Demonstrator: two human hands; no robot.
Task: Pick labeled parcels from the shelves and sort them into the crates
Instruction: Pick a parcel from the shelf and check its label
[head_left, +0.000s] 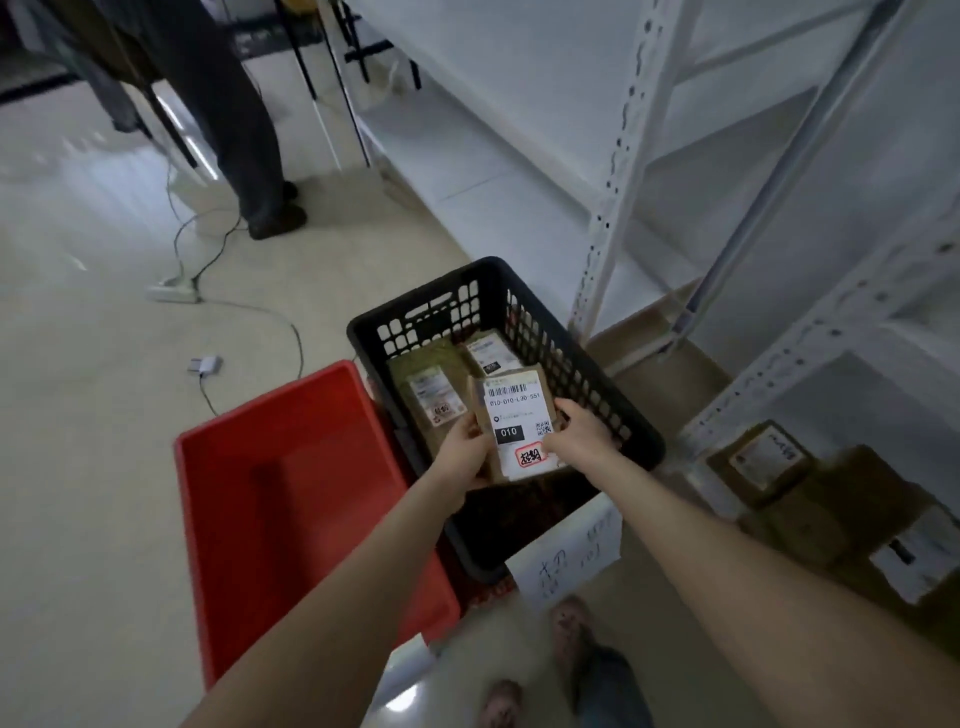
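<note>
While we hold the labelled parcel (514, 426) above the near half of the black crate (566, 353), we should check its label, then lower it flat beside the parcels (431, 400) along the far wall. Our left hand (465, 452) pinches its left edge; our right hand (582, 431) grips its right edge, fingers curled.

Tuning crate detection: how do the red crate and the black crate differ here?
Walls: red crate solid, black crate lattice. Contents: no parcels show in the red crate; the black crate holds labeled parcels. The left hand and right hand grip the held parcel over the black crate, not the red crate. Both open-topped, side by side on the floor.
</note>
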